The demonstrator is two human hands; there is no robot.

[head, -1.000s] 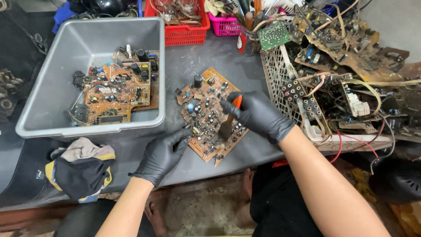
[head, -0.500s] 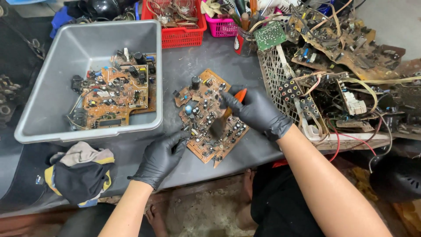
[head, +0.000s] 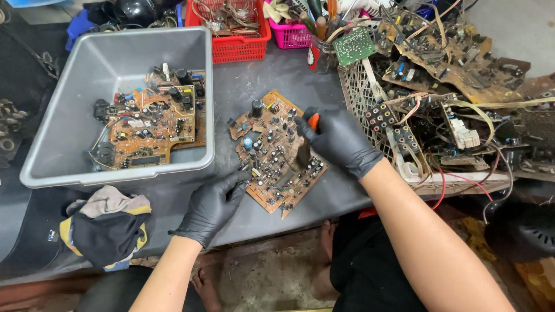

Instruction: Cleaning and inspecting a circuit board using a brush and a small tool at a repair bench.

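A brown circuit board (head: 272, 147) studded with capacitors and small parts lies on the dark table in front of me. My left hand (head: 213, 206), in a black glove, holds down its near left edge with the fingertips. In a black glove too, my right hand (head: 338, 140) is shut on a tool with an orange handle (head: 313, 122). The tool's dark tip (head: 303, 153) rests on the board's right half.
A grey plastic bin (head: 69, 115) at the left holds more brown boards (head: 153, 118). A white wire basket (head: 361, 98) at the right is heaped with boards and wires. A red basket (head: 243, 43) and a pink one (head: 289, 34) stand behind. Crumpled cloth (head: 104, 225) lies at the table's front left.
My right hand has moved a little along the board with the tool. My left hand stays on the board's near left edge.
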